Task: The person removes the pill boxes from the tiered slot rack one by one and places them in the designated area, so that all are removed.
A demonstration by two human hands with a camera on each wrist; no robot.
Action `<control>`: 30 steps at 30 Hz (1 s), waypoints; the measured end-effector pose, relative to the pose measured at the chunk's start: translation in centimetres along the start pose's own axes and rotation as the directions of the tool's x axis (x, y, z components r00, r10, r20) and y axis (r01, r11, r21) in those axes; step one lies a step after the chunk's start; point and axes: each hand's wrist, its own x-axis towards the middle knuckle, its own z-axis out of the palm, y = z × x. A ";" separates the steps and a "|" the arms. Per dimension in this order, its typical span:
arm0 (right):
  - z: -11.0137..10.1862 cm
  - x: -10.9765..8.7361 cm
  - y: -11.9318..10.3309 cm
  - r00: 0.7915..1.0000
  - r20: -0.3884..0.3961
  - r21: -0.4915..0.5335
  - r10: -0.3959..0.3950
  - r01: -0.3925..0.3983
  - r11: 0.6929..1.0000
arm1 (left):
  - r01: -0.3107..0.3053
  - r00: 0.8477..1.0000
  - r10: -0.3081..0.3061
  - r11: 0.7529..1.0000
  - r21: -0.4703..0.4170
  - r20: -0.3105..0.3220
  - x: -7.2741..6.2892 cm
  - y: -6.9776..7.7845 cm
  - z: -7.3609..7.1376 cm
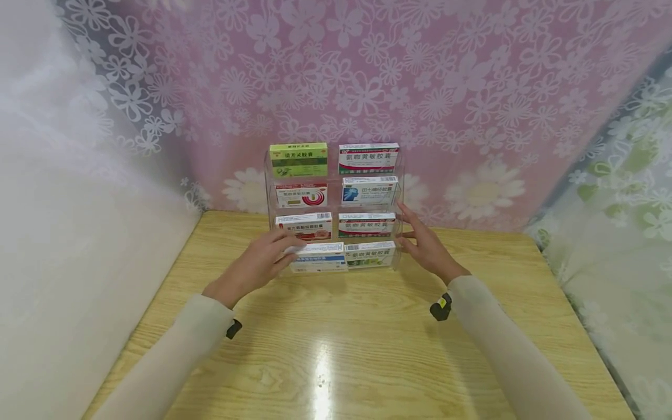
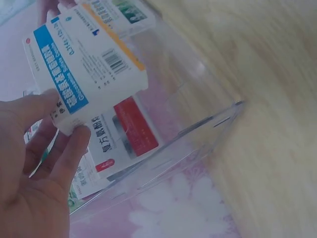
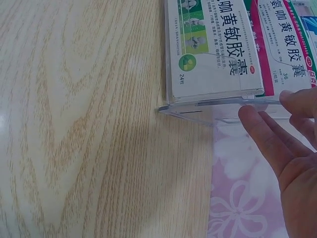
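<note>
A clear plastic display rack stands at the back of the table, with medicine boxes in two columns. My left hand pinches a white and blue medicine box by one end, thumb on one side and fingers on the other. This box is tilted and overlaps the lower left of the rack, in front of a red and white medicine box. At the rack's right side my right hand grips the clear side wall between thumb and fingers. Beside it, a white and green medicine box sits in the bottom right compartment.
Higher in the rack are several more boxes, among them a green box at the top left. A pink flowered cloth hangs right behind the rack. The wooden table extends in front, with pale cloth along the left.
</note>
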 end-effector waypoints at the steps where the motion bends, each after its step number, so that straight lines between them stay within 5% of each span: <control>1: 0.0 0.0 0.0 1.000 0.000 -0.002 -0.001 0.001 1.000 | 0.015 0.999 -0.014 1.000 -0.027 0.034 -0.2 0.1 0.1; 12: 0.1 0.0 0.0 1.000 -0.006 -0.002 0.002 -0.002 1.000 | 0.163 0.953 -0.100 0.965 -0.207 0.286 -2.0 -0.6 3.2; 20: 0.1 0.1 -0.2 1.000 -0.012 0.002 0.024 -0.024 1.000 | 0.299 0.926 -0.197 0.903 -0.308 0.321 -2.4 -2.1 6.8; 30: 0.2 0.1 0.0 1.000 -0.007 0.008 0.027 -0.027 1.000 | 0.336 0.916 -0.229 0.887 -0.317 0.329 -2.8 -3.0 8.6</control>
